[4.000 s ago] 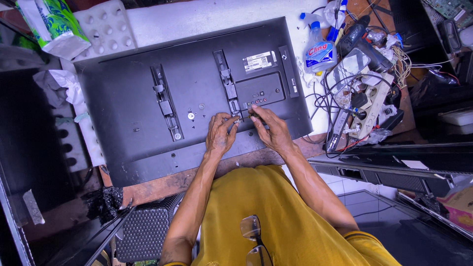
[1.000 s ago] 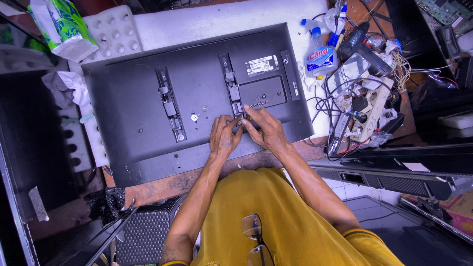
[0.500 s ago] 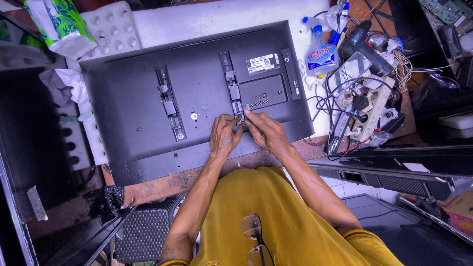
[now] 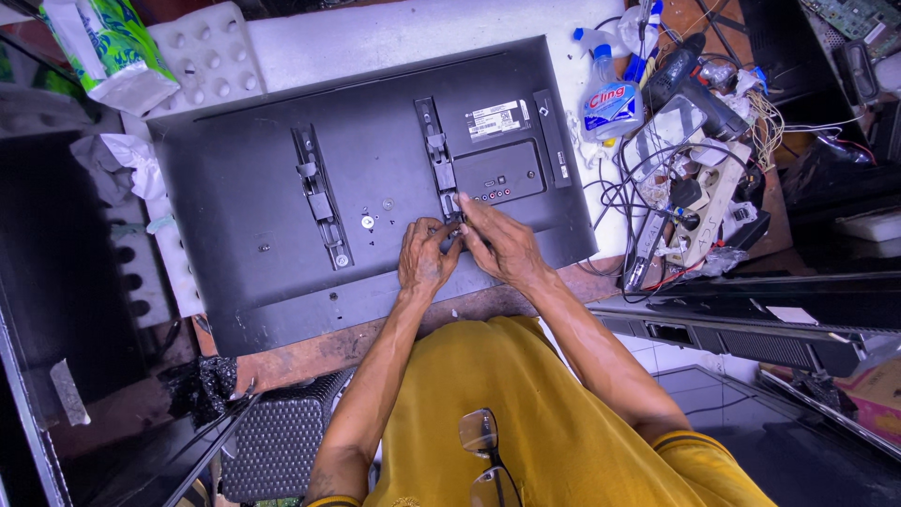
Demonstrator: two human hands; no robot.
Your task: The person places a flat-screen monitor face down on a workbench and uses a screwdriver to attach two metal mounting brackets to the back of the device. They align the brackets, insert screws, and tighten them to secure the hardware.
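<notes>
Little has shifted since a second ago: both hands stay bunched at the lower end of the right-hand mounting bracket [image 4: 439, 160], only drawn slightly closer together. That bracket sits on the back of a flat television [image 4: 282, 235] lying face down on white foam [image 4: 375, 38]. The left hand [image 4: 424, 263] curls narrowly, fingertips pinching at the bracket's foot; the right hand [image 4: 497, 242] presses fingers on the same spot. What they pinch is too small to tell. The panel looks broad, thin and fragile; it is best held by its edges. A spray bottle [image 4: 608, 103] and tangled cables [image 4: 676, 188] lie to the right.
</notes>
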